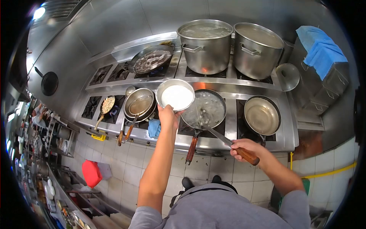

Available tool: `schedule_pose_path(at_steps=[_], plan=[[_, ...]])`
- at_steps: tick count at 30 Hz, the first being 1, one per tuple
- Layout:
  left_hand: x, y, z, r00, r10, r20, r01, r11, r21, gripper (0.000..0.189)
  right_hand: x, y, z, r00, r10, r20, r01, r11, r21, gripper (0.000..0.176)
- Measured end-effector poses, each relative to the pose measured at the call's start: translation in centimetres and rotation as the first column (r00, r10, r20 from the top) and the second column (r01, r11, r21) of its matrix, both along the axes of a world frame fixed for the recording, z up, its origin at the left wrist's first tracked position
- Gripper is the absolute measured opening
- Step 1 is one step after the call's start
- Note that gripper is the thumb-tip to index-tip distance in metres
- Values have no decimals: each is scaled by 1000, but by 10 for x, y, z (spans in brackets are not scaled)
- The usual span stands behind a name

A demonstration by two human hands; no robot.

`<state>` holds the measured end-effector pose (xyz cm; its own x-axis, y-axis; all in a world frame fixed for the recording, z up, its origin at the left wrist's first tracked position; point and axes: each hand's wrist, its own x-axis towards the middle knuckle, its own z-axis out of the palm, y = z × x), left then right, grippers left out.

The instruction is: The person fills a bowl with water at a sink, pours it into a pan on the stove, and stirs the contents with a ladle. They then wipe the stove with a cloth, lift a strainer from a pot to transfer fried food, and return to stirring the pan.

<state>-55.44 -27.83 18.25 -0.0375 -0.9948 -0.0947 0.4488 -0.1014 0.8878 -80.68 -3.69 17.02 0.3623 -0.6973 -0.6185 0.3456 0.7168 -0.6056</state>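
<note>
My left hand (167, 116) grips the near edge of a round metal bowl (159, 95), which holds something white and smooth (177, 97). The bowl is over the stove, left of a wok-like pan (196, 132) of cloudy, bubbling liquid (209, 101). In my right hand (246, 148) is a long metal cooking utensil (220, 136) with a wooden handle. Its far end dips into that liquid, so its shape is partly hidden. The pan's own reddish wooden handle (191, 150) points toward me, touched by neither hand.
Two tall stockpots (205, 51) and a large dark wok (152, 59) stand on the back burners. A small frying pan (108, 104) with food and a strainer-like pan (139, 104) sit left. To the right is a metal pan (262, 114). A blue cloth (154, 128) hangs at the front.
</note>
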Motion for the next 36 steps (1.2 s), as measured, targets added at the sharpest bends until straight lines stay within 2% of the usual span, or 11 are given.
schedule_pose_path(at_steps=[2,3,5,6,7,9,11,13,20,25,36], plan=[[11,5,-2,988,22,-150,-2,992,127,56,12,0,-24,967,-125,224,126,992,13,23],[17,5,-6,988,31,-153,-11,992,126,56,18,-2,-36,968,-116,220,117,993,12,23],[31,4,-18,966,112,-233,-32,946,323,49,29,-6,-54,945,-169,281,189,981,-47,24],[35,11,-16,967,123,-222,-48,947,317,44,33,-7,-57,942,-189,276,212,976,-53,34],[42,15,-22,966,127,-226,-50,946,319,44,37,-9,-60,944,-186,272,207,977,-52,34],[57,23,-30,958,113,-263,-22,945,325,41,41,-14,-66,988,-151,43,156,958,-239,47],[71,39,-30,952,106,-289,-11,950,313,42,37,-13,-67,989,-145,23,146,950,-277,52],[87,56,-32,969,73,-237,-4,961,277,48,31,-7,-51,973,-199,-119,146,924,-353,51],[149,107,-59,984,116,-137,-64,941,333,54,-9,7,-22,934,-219,-282,98,917,-387,68],[199,141,-99,957,263,-121,-188,883,431,66,-11,15,-17,877,-274,-396,108,913,-394,78],[277,193,-143,919,393,19,-345,783,517,60,29,-4,-73,742,-318,-590,43,901,-432,82]])
